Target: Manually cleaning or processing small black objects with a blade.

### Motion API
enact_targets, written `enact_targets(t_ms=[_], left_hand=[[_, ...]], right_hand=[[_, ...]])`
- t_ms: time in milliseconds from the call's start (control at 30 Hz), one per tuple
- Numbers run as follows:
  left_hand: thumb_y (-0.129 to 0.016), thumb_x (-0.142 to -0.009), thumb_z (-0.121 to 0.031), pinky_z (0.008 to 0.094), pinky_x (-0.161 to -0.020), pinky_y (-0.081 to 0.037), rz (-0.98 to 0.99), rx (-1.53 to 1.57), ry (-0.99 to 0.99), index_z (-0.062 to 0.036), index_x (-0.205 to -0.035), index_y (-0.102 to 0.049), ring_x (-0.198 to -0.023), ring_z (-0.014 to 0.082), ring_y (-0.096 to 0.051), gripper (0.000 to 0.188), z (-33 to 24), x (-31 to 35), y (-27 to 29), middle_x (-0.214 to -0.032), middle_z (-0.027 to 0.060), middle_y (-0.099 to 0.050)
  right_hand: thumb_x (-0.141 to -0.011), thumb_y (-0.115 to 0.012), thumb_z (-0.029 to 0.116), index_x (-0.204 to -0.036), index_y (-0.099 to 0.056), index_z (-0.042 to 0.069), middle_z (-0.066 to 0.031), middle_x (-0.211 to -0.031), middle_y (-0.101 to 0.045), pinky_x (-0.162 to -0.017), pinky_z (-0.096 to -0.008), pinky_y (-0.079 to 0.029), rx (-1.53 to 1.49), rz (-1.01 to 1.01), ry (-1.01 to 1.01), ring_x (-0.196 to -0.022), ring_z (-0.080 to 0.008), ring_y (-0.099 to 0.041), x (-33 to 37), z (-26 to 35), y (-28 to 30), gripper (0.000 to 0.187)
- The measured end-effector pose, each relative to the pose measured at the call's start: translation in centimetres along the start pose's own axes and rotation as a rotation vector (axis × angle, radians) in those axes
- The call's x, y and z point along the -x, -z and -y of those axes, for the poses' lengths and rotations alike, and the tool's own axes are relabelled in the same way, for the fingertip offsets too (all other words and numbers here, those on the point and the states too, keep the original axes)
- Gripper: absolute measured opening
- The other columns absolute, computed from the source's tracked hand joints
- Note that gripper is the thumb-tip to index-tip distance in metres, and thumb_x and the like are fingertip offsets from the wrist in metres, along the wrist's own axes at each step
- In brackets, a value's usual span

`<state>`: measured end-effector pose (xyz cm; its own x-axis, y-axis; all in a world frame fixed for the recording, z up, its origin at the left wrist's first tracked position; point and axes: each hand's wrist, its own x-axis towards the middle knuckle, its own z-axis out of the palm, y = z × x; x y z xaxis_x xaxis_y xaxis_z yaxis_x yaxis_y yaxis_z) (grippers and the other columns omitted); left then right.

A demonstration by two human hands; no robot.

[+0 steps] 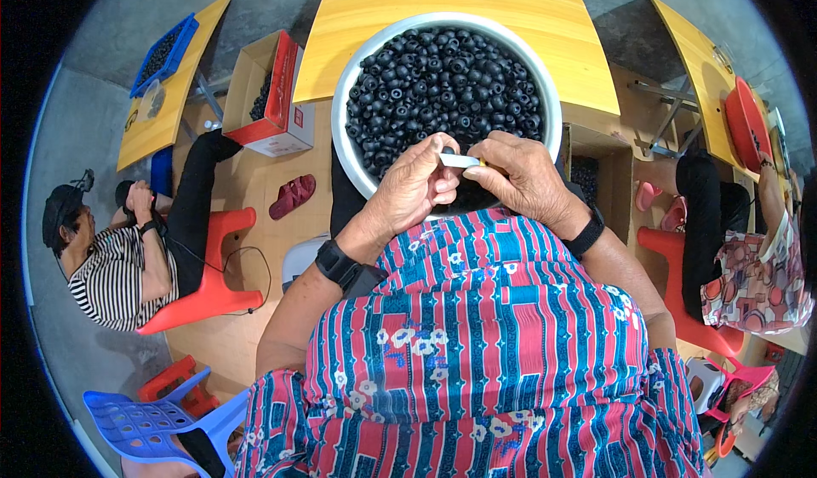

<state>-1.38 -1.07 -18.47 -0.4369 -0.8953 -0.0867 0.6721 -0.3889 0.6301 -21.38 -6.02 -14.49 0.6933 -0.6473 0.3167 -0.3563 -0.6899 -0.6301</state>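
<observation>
My left hand (413,180) is closed in a pinch on a small dark round piece (448,150), most of it hidden by the fingertips. In my right hand (523,176) is a small knife (460,161) with a short pale blade and a bit of yellow handle showing. The blade points left and lies right by the dark piece, against the left fingers. Both hands are over the near edge of a wide metal basin (341,121). Heaped inside are many dark round pieces (442,82), some with a ring-shaped hollow on top.
The basin's far side overlaps a yellow table (562,19). Left are a red-and-white carton (281,129), a maroon slipper (292,197) and a person on a red stool (217,257). Another person sits right, beside a red basin (743,125). A cardboard box (614,167) stands right of my basin.
</observation>
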Motion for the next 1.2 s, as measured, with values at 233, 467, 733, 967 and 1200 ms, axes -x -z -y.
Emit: enact_targets(t_ms=[233,467,733,967,1200], left_hand=[[-0.040,-0.103,-0.039,0.0194,-0.057,-0.035,-0.017,-0.011,-0.002,-0.0077,-0.103,-0.051,-0.067,0.0068,-0.041,0.033,0.1,0.0,0.0,-0.080,-0.0010,-0.045],[-0.040,-0.103,-0.039,0.0190,-0.056,-0.034,-0.017,-0.069,-0.054,-0.0090,-0.103,-0.049,-0.066,0.0064,-0.039,0.031,0.2,0.0,-0.1,-0.081,-0.0011,-0.043],[-0.036,-0.104,-0.038,0.0190,-0.056,-0.034,-0.040,-0.082,-0.111,-0.0104,-0.100,-0.047,-0.066,0.0063,-0.038,0.030,0.4,0.0,-0.4,-0.081,-0.0015,-0.041],[-0.039,-0.104,-0.036,0.0189,-0.057,-0.035,-0.041,-0.102,-0.093,-0.0103,-0.102,-0.047,-0.067,0.0061,-0.038,0.027,0.4,0.0,-0.5,-0.082,-0.0013,-0.041],[-0.040,-0.104,-0.035,0.0188,-0.057,-0.035,-0.088,-0.194,-0.055,-0.0076,-0.116,-0.049,-0.066,0.0054,-0.039,0.031,0.4,-0.1,-1.3,-0.082,-0.0014,-0.044]], right_hand=[[-0.085,-0.066,0.027,-0.090,-0.062,0.005,-0.0134,-0.079,-0.058,-0.066,-0.0429,-0.048,0.006,0.001,0.005,-0.076,-0.0338,-0.060,0.0,0.0,0.0,0.023],[-0.085,-0.065,0.026,-0.090,-0.062,0.005,-0.0135,-0.079,-0.059,-0.066,-0.0434,-0.048,-0.023,-0.009,0.013,-0.077,-0.0342,-0.060,-0.1,-0.2,-0.1,0.022],[-0.087,-0.064,0.023,-0.088,-0.063,0.002,-0.0164,-0.079,-0.059,-0.067,-0.0427,-0.048,-0.062,-0.153,-0.078,-0.074,-0.0367,-0.059,-0.2,-0.1,-0.3,0.022],[-0.084,-0.069,0.020,-0.096,-0.065,0.000,-0.0159,-0.084,-0.064,-0.071,-0.0361,-0.050,-0.195,-0.167,-0.092,-0.078,-0.0305,-0.064,-0.2,-0.3,-0.2,0.023],[-0.078,-0.076,0.015,-0.099,-0.068,0.001,-0.0117,-0.088,-0.068,-0.074,-0.0306,-0.050,-0.396,-0.170,-0.127,-0.081,-0.0200,-0.065,-0.8,0.4,-0.7,0.026]])
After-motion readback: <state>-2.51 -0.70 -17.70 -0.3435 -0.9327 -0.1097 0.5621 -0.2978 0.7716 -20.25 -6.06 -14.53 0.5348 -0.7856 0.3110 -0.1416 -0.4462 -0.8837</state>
